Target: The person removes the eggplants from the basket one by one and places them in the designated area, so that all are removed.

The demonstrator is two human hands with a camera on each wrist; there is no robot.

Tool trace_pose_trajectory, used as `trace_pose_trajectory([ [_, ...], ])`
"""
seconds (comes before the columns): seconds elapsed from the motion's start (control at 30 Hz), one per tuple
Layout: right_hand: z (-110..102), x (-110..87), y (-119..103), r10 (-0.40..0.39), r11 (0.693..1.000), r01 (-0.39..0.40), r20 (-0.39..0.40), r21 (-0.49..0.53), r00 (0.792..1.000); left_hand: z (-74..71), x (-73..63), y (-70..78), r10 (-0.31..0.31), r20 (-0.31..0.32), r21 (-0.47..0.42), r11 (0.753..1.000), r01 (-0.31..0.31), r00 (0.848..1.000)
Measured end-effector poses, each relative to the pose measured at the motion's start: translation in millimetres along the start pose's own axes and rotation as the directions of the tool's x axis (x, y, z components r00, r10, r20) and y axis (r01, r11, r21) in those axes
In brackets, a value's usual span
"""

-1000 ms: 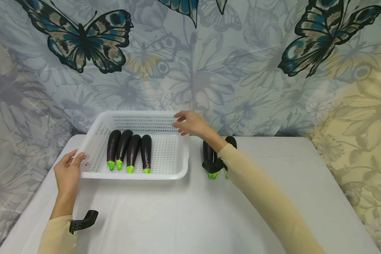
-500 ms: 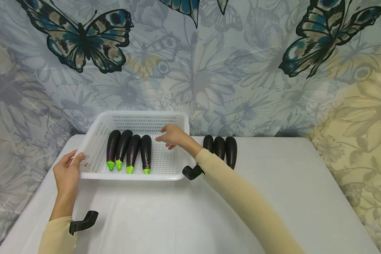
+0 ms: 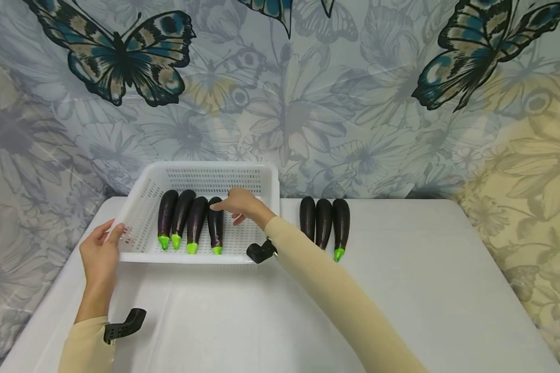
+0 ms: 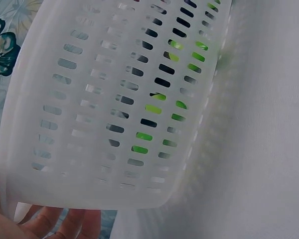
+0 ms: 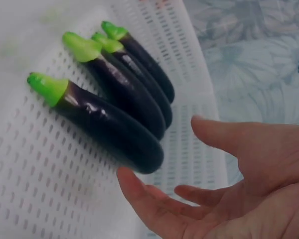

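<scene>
A white perforated plastic basket (image 3: 242, 257) stands at the left of the table with several dark purple, green-tipped eggplants lying side by side in it. My left hand (image 3: 99, 259) grips the basket's left side at the rim, its fingers (image 4: 72, 221) showing past the wall in the left wrist view. Inside the basket, my right hand (image 3: 243, 203) reaches over the rounded end of the rightmost eggplant (image 5: 109, 127). In the right wrist view its thumb and fingers are spread apart near that end, with nothing held between them.
Three more eggplants (image 3: 324, 220) lie in a row on the white-covered table (image 3: 401, 290), right of the basket. My right forearm passes in front of them. A butterfly-and-flower patterned cloth (image 3: 298, 109) hangs behind the table.
My right hand has moved left and down from the basket's back right rim to the rightmost eggplant inside, uncovering the three eggplants outside. My left hand keeps its grip on the basket.
</scene>
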State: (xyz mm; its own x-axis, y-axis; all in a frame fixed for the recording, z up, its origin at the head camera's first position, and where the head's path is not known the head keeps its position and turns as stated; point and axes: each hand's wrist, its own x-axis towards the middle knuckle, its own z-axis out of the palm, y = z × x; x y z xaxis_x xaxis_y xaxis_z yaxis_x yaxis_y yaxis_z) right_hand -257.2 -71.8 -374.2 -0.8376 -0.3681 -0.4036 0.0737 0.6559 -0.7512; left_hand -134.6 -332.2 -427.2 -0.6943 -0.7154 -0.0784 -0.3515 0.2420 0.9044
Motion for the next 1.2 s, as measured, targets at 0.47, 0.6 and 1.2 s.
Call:
trace_pose_trajectory([
  [0.47, 14, 22.5, -8, 0.028, 0.979, -0.052, -0.128, -0.195, 0.991, -0.6, 1.3, 0.8, -0.007, 0.003, -0.015, 1.000, 0.007, 1.000],
  [0.6, 19, 21.8, -14, 0.028, 0.967, -0.059, -0.127, -0.247, 0.991, -1.0, 0.7, 1.0, -0.017, 0.000, -0.036, 0.999, 0.017, 1.000],
  [1.2, 34, 35.8, -10, 0.091, 0.894, -0.129, -0.109, -0.430, 0.990, 0.1, -1.6, 0.7, 0.003, -0.003, -0.010, 1.000, -0.003, 1.000],
])
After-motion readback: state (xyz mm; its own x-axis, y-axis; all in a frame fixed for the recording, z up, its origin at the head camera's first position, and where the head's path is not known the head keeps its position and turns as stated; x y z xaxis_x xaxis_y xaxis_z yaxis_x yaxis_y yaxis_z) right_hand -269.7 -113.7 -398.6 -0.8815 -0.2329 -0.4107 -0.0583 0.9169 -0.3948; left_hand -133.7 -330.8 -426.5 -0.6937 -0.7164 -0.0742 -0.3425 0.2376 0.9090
